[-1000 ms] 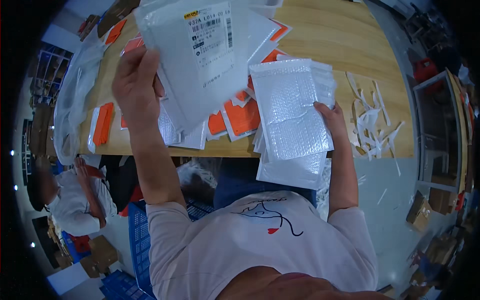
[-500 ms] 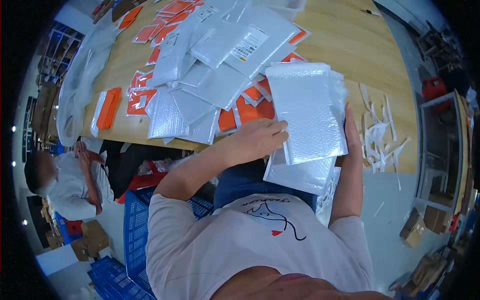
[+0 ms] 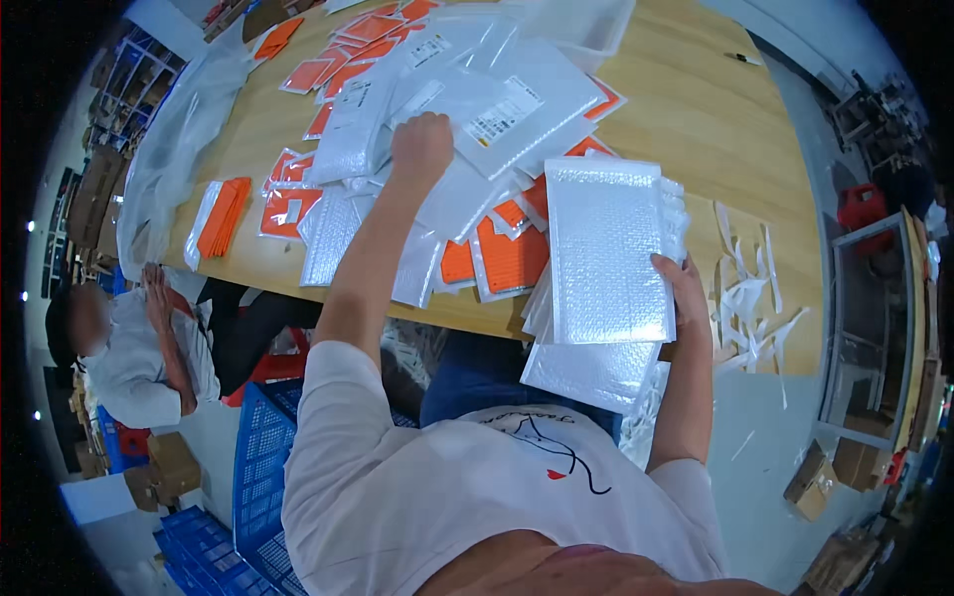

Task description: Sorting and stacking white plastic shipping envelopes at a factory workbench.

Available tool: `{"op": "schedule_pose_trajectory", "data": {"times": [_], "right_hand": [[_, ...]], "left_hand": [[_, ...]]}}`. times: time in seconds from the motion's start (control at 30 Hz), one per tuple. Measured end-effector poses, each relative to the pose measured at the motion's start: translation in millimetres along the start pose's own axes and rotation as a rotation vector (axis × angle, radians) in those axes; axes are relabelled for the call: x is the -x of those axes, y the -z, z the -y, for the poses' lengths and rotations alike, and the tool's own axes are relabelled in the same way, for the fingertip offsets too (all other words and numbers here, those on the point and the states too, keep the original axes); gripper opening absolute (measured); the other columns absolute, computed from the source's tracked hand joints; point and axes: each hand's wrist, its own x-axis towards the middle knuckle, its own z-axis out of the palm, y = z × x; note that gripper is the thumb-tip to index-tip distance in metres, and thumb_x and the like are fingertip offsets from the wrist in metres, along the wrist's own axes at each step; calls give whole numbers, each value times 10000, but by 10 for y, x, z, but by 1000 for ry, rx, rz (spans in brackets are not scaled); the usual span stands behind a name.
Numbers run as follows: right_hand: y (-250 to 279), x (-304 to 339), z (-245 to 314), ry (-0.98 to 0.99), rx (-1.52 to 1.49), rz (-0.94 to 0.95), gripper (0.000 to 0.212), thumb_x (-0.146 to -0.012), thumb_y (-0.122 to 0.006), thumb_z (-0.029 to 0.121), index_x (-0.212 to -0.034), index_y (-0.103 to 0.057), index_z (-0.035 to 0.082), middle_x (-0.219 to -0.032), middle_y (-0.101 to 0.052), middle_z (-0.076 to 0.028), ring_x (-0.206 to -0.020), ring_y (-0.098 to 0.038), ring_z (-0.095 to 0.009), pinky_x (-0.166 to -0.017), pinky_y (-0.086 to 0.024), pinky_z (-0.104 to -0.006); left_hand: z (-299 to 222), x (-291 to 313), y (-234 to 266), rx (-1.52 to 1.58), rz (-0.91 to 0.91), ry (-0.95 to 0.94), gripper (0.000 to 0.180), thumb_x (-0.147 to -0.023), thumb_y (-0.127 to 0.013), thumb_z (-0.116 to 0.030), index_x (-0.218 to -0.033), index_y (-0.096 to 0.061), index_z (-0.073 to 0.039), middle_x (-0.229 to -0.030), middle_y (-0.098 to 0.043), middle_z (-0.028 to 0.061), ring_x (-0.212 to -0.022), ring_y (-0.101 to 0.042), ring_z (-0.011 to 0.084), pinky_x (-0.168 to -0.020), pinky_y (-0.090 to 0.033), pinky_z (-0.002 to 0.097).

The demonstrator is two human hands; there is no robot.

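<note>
My left hand [image 3: 422, 147] is over the heap of white bubble mailers, its fingers curled down against them; what they hold, if anything, is hidden beneath the knuckles. Around it lie a labelled mailer [image 3: 348, 129] and a larger one with a printed label [image 3: 532, 99]. At the table's near edge, my right hand [image 3: 686, 298] grips the right side of a stack of white bubble mailers [image 3: 608, 253], thumb on top. A lower mailer [image 3: 591, 372] of this stack juts out past the edge toward me.
Flat orange items in clear bags [image 3: 512, 260] lie under and beside the heap. Further left is an orange bundle [image 3: 225, 219]. White strips [image 3: 750, 278] lie at right, a white tray [image 3: 576, 30] at the back. A blue crate [image 3: 260, 467] stands by me; another person sits left.
My left hand has left the stack and moved forward and left onto the mailer heap. My right hand has shifted from lying along the stack's side to gripping it with the thumb on top.
</note>
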Motion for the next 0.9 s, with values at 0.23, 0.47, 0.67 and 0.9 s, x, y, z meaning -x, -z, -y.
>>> {"op": "schedule_pose_trajectory", "data": {"times": [0.23,0.47,0.67,0.9], "right_hand": [[48,38,-42,11,-29,3,480,-785,-649,88,-1206,-472,-57,-991,-608,-187,-781,-605,-223,-673,-514,-290],[29,61,-31,-6,-43,22,469,-791,-642,92,-1209,-479,-43,-1006,-604,-185,-794,-600,-227,-698,-507,-296],[64,14,-39,7,-43,22,480,-796,-646,114,-1221,-478,-34,-1025,-602,-183,-814,-601,-229,-718,-504,-301],[44,43,37,-157,-195,-50,503,-787,-642,124,-1237,-475,-24,-1037,-595,-167,-858,-583,-232,-776,-480,-306]], "left_hand": [[369,518,1492,775,-580,240,243,-903,-575,-244,-1019,-650,-43,-883,-669,33,-757,-591,170,-700,-465,271],[209,946,1742,1455,-463,278,191,-859,-646,-109,-1019,-662,-5,-814,-649,15,-694,-537,62,-664,-430,174],[-177,854,1150,1542,194,111,214,-835,-644,-113,-1002,-659,20,-799,-633,23,-676,-520,83,-640,-439,202],[-1094,577,673,1044,319,-202,277,-849,-597,-168,-1029,-627,41,-886,-674,107,-740,-593,216,-720,-472,295]]}}
